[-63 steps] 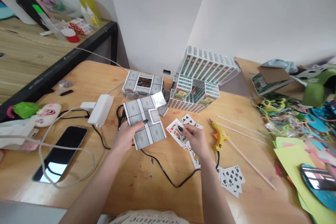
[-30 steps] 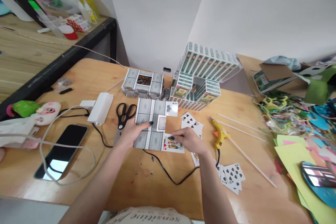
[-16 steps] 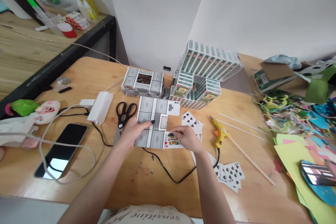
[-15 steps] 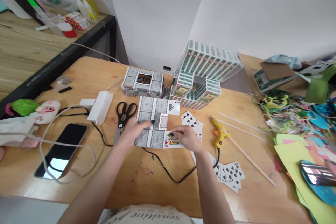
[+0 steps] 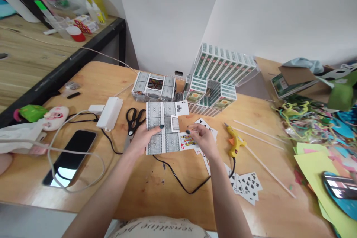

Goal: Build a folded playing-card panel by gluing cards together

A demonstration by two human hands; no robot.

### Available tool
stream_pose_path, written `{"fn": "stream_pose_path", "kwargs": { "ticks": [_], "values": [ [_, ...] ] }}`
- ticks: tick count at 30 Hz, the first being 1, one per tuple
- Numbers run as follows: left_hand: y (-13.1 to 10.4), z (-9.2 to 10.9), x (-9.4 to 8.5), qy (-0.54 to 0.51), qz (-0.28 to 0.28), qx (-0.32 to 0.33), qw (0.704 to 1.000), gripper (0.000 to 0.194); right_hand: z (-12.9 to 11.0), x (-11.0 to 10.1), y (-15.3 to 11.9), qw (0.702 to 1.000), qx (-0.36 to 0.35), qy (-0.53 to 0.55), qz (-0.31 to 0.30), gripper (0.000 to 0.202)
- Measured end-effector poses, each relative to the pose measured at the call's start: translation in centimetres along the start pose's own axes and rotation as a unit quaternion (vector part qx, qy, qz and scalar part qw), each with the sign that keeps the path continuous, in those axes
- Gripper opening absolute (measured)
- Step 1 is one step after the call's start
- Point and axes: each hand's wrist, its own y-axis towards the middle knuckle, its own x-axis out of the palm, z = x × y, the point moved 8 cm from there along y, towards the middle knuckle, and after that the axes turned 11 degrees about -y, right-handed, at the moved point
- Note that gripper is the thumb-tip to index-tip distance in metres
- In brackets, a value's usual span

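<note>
My left hand grips the left edge of a panel of playing cards joined edge to edge, mostly grey patterned backs, its thumb lying on top. An ace of clubs sticks out at the panel's upper right, and a face card at the lower right. Between them, a small folded piece of card stands up from the right edge. My right hand hovers over the face card, its fingertips slightly apart with nothing visible between them.
Black scissors lie beside my left hand. To the right are a yellow glue gun, white glue sticks and loose playing cards. Behind stand a card-covered box and stacked card packs. A phone lies left.
My right hand has drawn slightly right and up from the face card, and its fingertips have parted. The panel has tilted a little in my left hand.
</note>
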Motion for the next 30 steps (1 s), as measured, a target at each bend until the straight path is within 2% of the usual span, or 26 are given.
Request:
{"fn": "stream_pose_path", "kwargs": {
  "ticks": [3, 5, 7, 8, 10, 13, 15, 18, 20, 22, 26, 30],
  "values": [
    [-0.1, 0.8, 0.1, -0.046, 0.05, 0.054, 0.996, 0.044, 0.8, 0.0, -0.7, 0.988, 0.028, 0.144, 0.056, 0.046],
    [-0.3, 1.0, 0.6, -0.075, 0.065, 0.084, 0.991, 0.044, 0.8, 2.3, -1.6, 0.979, 0.029, 0.203, 0.011, 0.043],
    [-0.5, 0.5, 1.5, -0.084, 0.052, 0.091, 0.991, 0.042, 0.4, 4.9, -2.4, 0.975, 0.017, 0.218, -0.028, 0.04],
    [-0.6, 0.1, 2.0, -0.079, 0.039, 0.082, 0.993, 0.041, 0.4, 5.7, -2.7, 0.975, 0.017, 0.219, -0.027, 0.041],
    [-0.8, -0.6, 2.2, -0.067, 0.017, 0.063, 0.996, 0.041, 0.8, 6.2, -2.8, 0.977, 0.027, 0.213, 0.014, 0.045],
    [-0.7, 0.1, 1.0, -0.075, -0.007, 0.075, 0.994, 0.044, 1.5, 5.4, -2.4, 0.984, 0.028, 0.171, 0.029, 0.047],
    [-0.4, 1.2, -0.9, -0.084, 0.015, 0.08, 0.993, 0.045, 1.7, 4.3, -2.0, 0.988, 0.022, 0.149, 0.025, 0.045],
    [-0.1, 2.7, -2.1, -0.012, 0.0, 0.075, 0.997, 0.052, 1.9, 3.3, -1.8, 0.993, 0.02, 0.119, 0.016, 0.041],
    [0.0, 2.8, -1.7, 0.053, -0.031, 0.06, 0.996, 0.055, 1.8, 3.2, -1.8, 0.995, 0.018, 0.094, 0.02, 0.04],
    [0.1, 2.3, -0.8, 0.103, -0.057, 0.045, 0.992, 0.053, 1.6, 3.2, -1.9, 0.997, 0.014, 0.059, 0.056, 0.042],
    [0.2, 1.7, 0.1, 0.167, -0.057, 0.075, 0.981, 0.043, 0.7, 2.6, -2.4, 0.989, -0.009, -0.026, 0.147, 0.042],
    [0.1, 1.8, 0.2, 0.197, -0.06, 0.098, 0.974, 0.041, -0.1, 2.5, -2.8, 0.984, -0.015, -0.093, 0.15, 0.035]
  ]
}}
